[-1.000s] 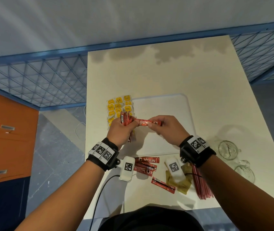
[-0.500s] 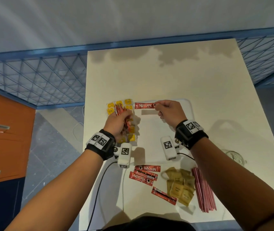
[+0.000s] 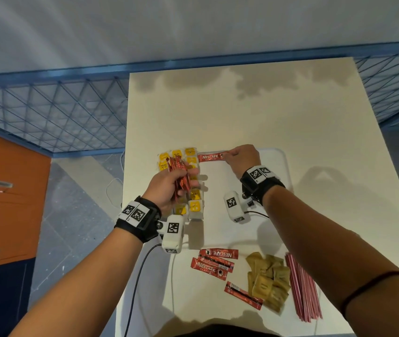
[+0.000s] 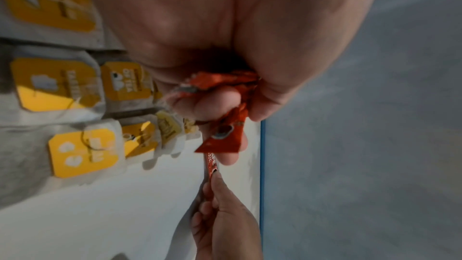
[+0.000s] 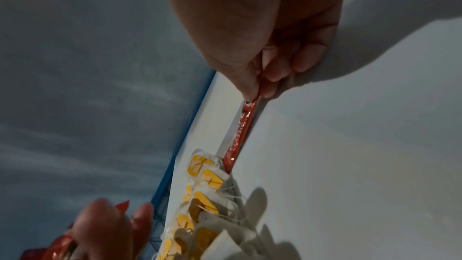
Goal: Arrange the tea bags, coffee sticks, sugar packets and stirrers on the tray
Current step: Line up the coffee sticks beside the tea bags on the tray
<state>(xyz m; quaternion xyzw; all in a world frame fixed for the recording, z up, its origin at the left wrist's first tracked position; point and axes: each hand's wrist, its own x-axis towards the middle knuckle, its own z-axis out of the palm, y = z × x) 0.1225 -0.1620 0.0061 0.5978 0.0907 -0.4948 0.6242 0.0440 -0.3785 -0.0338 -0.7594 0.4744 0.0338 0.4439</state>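
A white tray (image 3: 273,222) lies on the cream table. Yellow-tagged tea bags (image 3: 195,206) line its left side, also seen as tea bags (image 4: 82,153) and tea bags (image 5: 205,177). My left hand (image 3: 169,188) grips a bundle of red coffee sticks (image 3: 180,176) above the tea bags; the bundle of coffee sticks (image 4: 225,135) shows in the left wrist view too. My right hand (image 3: 242,158) pinches one red coffee stick (image 3: 212,157) by its right end at the tray's far edge, next to the top tea bags. That coffee stick (image 5: 241,131) lies along the tray rim.
Near the table's front edge lie three loose coffee sticks (image 3: 214,262), a pile of brown sugar packets (image 3: 267,280) and a bundle of pink stirrers (image 3: 303,288). An orange cabinet (image 3: 4,203) stands left of the table. A blue mesh fence (image 3: 47,117) runs behind.
My right hand drew one coffee stick out of the left hand's bundle and carried it forward to the tray's far edge. The left hand moved slightly forward over the tea bags.
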